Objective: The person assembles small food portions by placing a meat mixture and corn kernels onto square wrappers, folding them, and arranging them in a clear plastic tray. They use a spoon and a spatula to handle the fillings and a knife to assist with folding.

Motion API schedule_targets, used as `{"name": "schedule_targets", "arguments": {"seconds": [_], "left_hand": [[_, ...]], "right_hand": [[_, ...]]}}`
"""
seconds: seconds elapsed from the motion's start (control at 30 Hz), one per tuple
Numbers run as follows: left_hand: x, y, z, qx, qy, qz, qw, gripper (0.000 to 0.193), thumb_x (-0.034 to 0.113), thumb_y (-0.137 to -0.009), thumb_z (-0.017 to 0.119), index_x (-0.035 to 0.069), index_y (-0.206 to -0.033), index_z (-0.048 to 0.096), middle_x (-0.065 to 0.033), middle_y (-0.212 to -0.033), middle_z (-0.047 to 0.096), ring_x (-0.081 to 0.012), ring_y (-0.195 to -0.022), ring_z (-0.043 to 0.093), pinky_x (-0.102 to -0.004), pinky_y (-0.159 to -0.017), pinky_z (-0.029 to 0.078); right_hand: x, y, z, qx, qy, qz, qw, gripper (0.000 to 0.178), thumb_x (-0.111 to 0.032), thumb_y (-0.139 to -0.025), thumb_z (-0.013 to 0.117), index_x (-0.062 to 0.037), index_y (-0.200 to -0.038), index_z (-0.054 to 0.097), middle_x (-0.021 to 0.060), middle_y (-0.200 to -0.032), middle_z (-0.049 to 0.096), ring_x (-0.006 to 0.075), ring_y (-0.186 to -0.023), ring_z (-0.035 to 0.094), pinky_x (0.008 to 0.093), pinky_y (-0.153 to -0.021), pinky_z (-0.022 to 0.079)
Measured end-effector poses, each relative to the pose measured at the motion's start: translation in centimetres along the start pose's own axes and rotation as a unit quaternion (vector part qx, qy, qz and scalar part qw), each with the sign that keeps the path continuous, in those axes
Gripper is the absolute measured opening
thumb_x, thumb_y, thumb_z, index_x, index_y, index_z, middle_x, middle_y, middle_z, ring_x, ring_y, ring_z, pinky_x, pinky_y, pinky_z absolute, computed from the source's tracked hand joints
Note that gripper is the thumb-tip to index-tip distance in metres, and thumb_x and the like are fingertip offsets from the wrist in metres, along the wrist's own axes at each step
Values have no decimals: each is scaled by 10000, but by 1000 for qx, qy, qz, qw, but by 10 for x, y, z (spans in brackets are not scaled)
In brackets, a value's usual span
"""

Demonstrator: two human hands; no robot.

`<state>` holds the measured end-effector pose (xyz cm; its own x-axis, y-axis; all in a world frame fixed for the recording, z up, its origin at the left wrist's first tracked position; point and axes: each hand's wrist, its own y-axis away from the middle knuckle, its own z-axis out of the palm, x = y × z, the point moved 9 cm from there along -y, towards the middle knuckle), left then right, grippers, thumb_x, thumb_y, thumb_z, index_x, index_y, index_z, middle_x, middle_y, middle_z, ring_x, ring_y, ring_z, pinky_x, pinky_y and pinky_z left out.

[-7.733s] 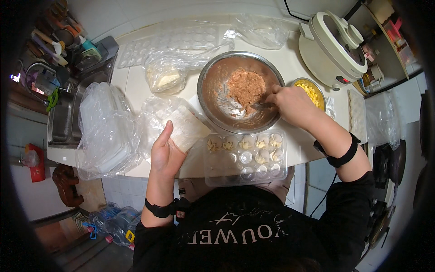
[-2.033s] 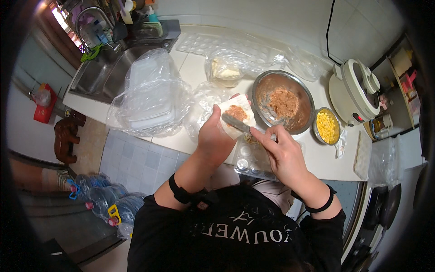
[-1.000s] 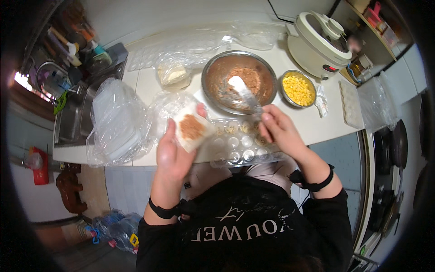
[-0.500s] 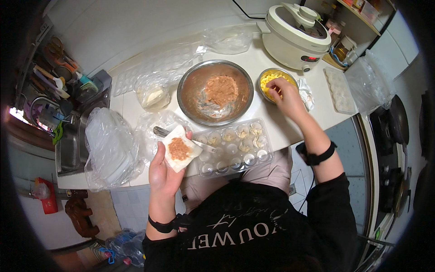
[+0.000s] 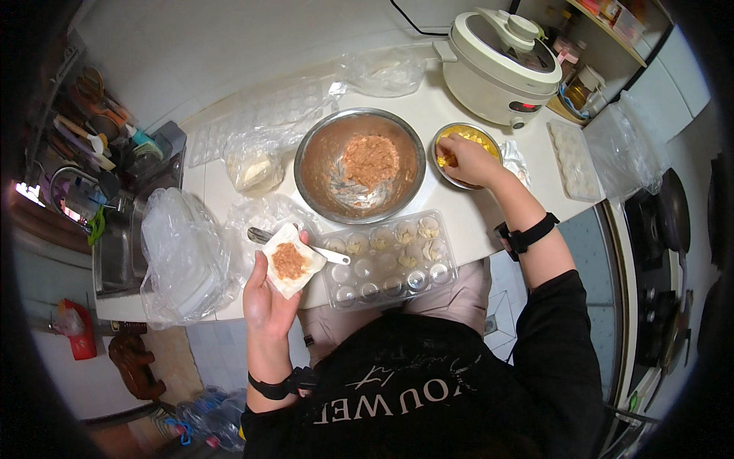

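A square white wonton wrapper [image 5: 304, 277] with minced meat filling [image 5: 289, 262] spread on it rests on the fingers of my left hand [image 5: 269, 300], my thumb at its left edge. A metal utensil with a pale handle [image 5: 336, 257] passes under the wrapper; whether my fingers grip it is hidden. My right hand [image 5: 468, 159] reaches into a small metal bowl [image 5: 459, 185] of corn kernels [image 5: 475, 136], its fingers bunched and the tips down among the kernels. Between my hands stands a large steel bowl [image 5: 306, 172] holding minced meat [image 5: 370, 161].
Nearest me, a clear compartment tray [image 5: 390, 268] holds several filled dumplings. Plastic bags [image 5: 183, 252] cover the counter's left side by the sink [image 5: 115, 264]. At the back right stands a cream electric cooker [image 5: 489, 84], with another tray [image 5: 573, 161] beside it.
My right hand has lowered deeper into the corn bowl. My left hand, still holding the wrapper and filling, has shifted slightly left and nearer me. The whole view has also shifted a little.
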<state>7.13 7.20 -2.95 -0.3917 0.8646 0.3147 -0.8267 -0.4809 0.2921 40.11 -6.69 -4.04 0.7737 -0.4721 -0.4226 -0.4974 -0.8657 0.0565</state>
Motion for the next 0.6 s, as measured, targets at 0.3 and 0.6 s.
{"name": "schedule_targets", "arguments": {"seconds": [0.3, 0.6], "left_hand": [[2, -4, 1, -5, 14, 3, 1000, 522, 293, -1009, 260, -57, -1394, 220, -228, -1410, 333, -316, -1319, 334, -453, -1113, 247], [4, -3, -1, 10, 17, 7, 1000, 522, 287, -1008, 274, -60, -1394, 210, -244, -1401, 334, -325, -1317, 333, -460, -1112, 249]], "right_hand": [[-4, -10, 2, 69, 57, -11, 996, 165, -46, -725, 581, -25, -888, 589, 180, -799, 624, 356, -769, 604, 419, -712, 485], [31, -3, 1, 79, -94, 47, 991, 89, -40, -748, 627, -13, -831, 615, 140, -746, 634, 281, -713, 610, 361, -671, 474]]}}
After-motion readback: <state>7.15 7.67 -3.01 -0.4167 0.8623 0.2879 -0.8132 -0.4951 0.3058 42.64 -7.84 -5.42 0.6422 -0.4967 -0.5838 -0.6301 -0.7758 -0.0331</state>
